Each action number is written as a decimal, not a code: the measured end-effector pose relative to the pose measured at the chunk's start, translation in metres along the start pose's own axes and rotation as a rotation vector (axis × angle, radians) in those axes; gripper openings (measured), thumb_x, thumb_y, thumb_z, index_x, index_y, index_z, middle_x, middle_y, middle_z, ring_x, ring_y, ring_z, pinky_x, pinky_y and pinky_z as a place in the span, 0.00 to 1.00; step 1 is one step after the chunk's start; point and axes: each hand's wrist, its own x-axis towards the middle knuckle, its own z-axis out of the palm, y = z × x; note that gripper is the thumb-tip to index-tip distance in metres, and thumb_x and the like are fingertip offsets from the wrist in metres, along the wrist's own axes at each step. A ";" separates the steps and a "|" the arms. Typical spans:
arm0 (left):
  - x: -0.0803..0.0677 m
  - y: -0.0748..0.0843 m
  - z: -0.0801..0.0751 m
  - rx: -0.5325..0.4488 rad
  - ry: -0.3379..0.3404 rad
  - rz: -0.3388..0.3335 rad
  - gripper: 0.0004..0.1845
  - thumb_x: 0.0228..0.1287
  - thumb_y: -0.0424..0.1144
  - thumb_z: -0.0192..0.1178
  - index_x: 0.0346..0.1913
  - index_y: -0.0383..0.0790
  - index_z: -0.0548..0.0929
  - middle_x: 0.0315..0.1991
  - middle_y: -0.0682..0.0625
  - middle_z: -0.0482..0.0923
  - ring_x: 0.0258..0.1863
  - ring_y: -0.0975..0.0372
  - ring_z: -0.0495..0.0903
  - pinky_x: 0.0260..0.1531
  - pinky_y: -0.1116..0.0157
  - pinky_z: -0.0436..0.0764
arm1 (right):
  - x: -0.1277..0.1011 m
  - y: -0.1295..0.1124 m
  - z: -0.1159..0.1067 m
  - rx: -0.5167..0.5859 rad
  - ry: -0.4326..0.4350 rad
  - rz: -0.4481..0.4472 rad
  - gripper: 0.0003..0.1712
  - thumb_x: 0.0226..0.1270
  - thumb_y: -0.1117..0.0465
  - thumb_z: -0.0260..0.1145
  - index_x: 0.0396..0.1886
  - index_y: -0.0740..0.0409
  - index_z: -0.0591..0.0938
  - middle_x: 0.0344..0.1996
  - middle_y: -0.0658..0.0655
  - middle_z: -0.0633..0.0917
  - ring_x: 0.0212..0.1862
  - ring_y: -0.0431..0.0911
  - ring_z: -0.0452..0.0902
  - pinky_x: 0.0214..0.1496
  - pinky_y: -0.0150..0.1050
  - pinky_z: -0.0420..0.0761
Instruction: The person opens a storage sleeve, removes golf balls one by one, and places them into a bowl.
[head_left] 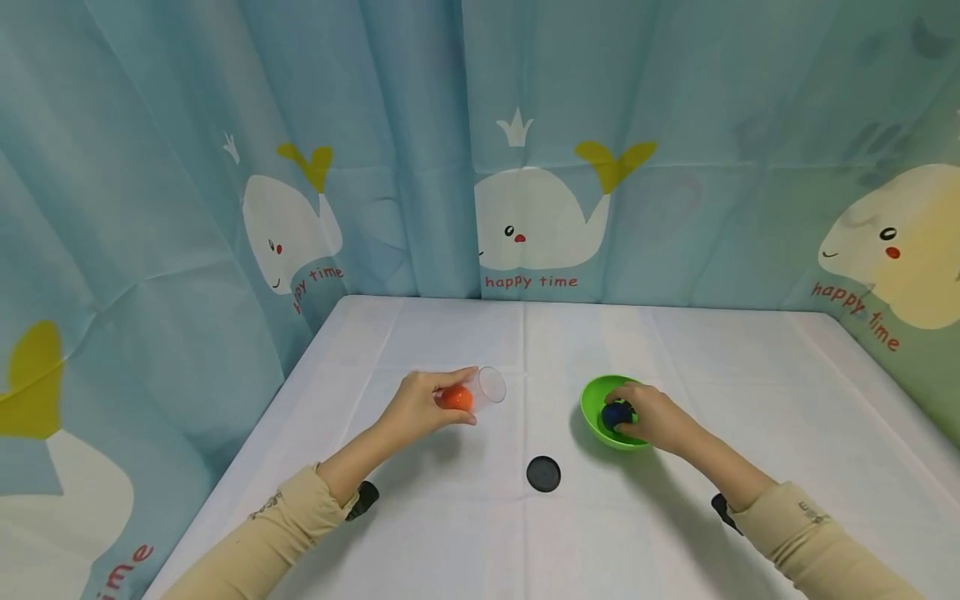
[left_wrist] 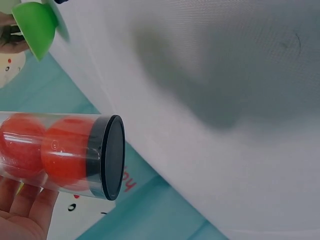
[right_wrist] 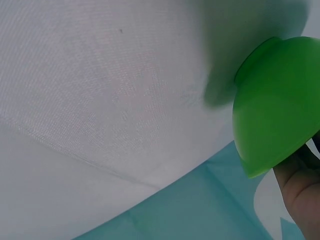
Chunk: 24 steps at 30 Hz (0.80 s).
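My left hand (head_left: 420, 406) grips a clear plastic tube (head_left: 492, 384), which lies tilted with its open mouth toward the right. Orange balls (left_wrist: 67, 152) sit one behind the other inside it, and a black cap (left_wrist: 114, 157) closes the near end in the left wrist view. On the right, my right hand (head_left: 662, 419) reaches into a green bowl (head_left: 591, 402) and pinches a dark blue ball (head_left: 617, 414). The bowl's outer wall (right_wrist: 280, 105) hides the ball and most of the fingers in the right wrist view.
A round black lid (head_left: 543, 473) lies flat on the white tablecloth (head_left: 465, 533) between the hands, nearer to me. Blue curtains (head_left: 420, 100) with printed whales stand behind the table and along its sides.
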 end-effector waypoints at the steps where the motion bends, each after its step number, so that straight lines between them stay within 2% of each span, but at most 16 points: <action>1: 0.000 0.000 0.000 0.000 0.000 0.001 0.35 0.40 0.39 0.76 0.58 0.41 0.79 0.53 0.41 0.80 0.51 0.52 0.81 0.48 0.58 0.81 | 0.000 0.000 -0.001 -0.001 -0.002 -0.001 0.18 0.47 0.73 0.72 0.40 0.71 0.81 0.40 0.65 0.83 0.45 0.59 0.80 0.45 0.49 0.81; 9: 0.001 0.001 -0.001 0.007 0.000 0.015 0.35 0.41 0.39 0.75 0.58 0.41 0.79 0.53 0.41 0.80 0.50 0.52 0.81 0.47 0.58 0.81 | -0.002 -0.003 -0.001 0.011 -0.022 0.016 0.18 0.47 0.73 0.73 0.41 0.70 0.80 0.40 0.64 0.84 0.46 0.59 0.80 0.46 0.49 0.81; 16: 0.002 0.003 -0.001 0.017 0.002 0.013 0.35 0.41 0.39 0.75 0.58 0.41 0.79 0.53 0.41 0.80 0.50 0.52 0.81 0.47 0.58 0.81 | -0.002 -0.003 -0.003 -0.008 0.026 -0.025 0.17 0.48 0.72 0.72 0.40 0.69 0.81 0.38 0.63 0.84 0.42 0.57 0.80 0.43 0.48 0.81; 24: 0.006 0.004 0.000 0.038 0.003 0.034 0.34 0.41 0.39 0.75 0.58 0.39 0.79 0.53 0.42 0.81 0.47 0.53 0.82 0.45 0.59 0.82 | -0.003 -0.005 -0.010 0.016 0.049 0.008 0.13 0.58 0.66 0.67 0.41 0.69 0.81 0.38 0.63 0.85 0.40 0.56 0.81 0.42 0.47 0.81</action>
